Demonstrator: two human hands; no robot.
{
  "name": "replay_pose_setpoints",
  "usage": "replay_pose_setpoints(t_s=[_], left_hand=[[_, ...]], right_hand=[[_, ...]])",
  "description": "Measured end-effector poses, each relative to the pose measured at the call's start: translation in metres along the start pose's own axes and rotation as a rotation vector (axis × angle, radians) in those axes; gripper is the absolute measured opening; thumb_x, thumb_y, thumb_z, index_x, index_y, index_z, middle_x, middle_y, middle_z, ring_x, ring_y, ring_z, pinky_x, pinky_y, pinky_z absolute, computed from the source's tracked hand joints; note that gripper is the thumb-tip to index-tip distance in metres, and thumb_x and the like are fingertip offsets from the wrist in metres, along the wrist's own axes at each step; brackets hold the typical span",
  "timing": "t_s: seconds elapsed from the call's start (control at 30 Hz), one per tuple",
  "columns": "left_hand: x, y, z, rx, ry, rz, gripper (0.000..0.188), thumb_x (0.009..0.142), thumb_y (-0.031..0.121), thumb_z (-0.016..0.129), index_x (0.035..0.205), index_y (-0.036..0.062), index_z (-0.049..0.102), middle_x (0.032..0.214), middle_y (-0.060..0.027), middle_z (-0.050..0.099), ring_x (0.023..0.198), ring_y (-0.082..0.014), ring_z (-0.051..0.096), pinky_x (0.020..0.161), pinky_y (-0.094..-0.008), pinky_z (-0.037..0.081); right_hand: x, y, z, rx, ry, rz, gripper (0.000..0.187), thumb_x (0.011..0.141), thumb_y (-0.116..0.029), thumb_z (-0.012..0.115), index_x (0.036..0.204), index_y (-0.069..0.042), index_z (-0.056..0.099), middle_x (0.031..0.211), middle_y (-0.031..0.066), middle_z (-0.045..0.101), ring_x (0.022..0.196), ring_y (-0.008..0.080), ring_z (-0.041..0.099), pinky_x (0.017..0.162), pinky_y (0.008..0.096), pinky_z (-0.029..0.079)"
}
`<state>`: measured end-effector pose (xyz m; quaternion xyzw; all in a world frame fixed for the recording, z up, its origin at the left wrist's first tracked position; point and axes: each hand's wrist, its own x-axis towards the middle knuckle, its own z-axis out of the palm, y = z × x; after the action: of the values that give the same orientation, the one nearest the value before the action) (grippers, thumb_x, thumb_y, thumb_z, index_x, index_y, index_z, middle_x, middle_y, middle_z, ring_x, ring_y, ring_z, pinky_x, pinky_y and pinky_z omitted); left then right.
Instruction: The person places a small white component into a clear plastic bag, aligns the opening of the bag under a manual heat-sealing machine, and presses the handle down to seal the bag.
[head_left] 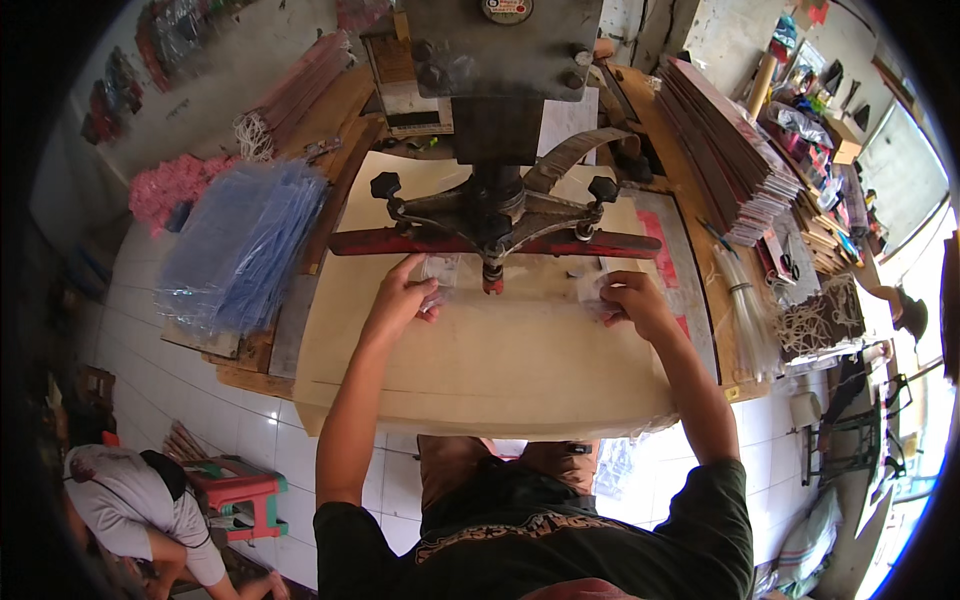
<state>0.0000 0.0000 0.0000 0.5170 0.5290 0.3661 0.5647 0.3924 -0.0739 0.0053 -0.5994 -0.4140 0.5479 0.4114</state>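
Dark T-shirt [520, 566], 2 short sleeves [350, 545], orange print [545, 524], brown trousers [446, 472]

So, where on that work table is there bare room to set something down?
The tan sheet has a wide bare patch between its near edge and the left hand and right hand. Crowded: blue plastic sheets on the left, stacked boards and a pale bundle right, the press's red bar beyond.

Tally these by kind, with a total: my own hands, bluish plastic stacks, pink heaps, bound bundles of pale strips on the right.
Hands: 2 (left hand, right hand)
Bluish plastic stack: 1
Pink heap: 1
Pale strip bundle: 1
Total: 5
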Motion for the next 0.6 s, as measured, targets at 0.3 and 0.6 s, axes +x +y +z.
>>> replay_pose_setpoints(t_s=[0.3,0.6], left_hand=[[-0.012,-0.001,0.024,0.241,0.216,0.275,0.030,0.096,0.007,0.069,0.125,0.0002,0.064,0.075,-0.0096,0.067,0.052,-0.0143,0.063,0.047,-0.0307,0.051],[-0.011,0.006,0.020,1.056,0.566,0.566,0.029,0.086,0.026,0.080,0.080,0.0043,0.062,0.064,-0.0111,0.064,0.057,-0.0288,0.066,0.055,-0.0402,0.051]], right_hand=[[0.007,0.001,0.008,-0.120,0.140,-0.162,0.026,0.095,-0.012,0.065,0.113,0.006,0.071,0.087,0.0117,0.072,0.068,0.0161,0.067,0.060,0.0314,0.059],[0.013,0.005,0.007,-0.422,0.230,-0.299,0.023,0.094,-0.016,0.069,0.103,0.005,0.074,0.074,0.0059,0.068,0.058,0.0130,0.063,0.051,0.0272,0.055]])
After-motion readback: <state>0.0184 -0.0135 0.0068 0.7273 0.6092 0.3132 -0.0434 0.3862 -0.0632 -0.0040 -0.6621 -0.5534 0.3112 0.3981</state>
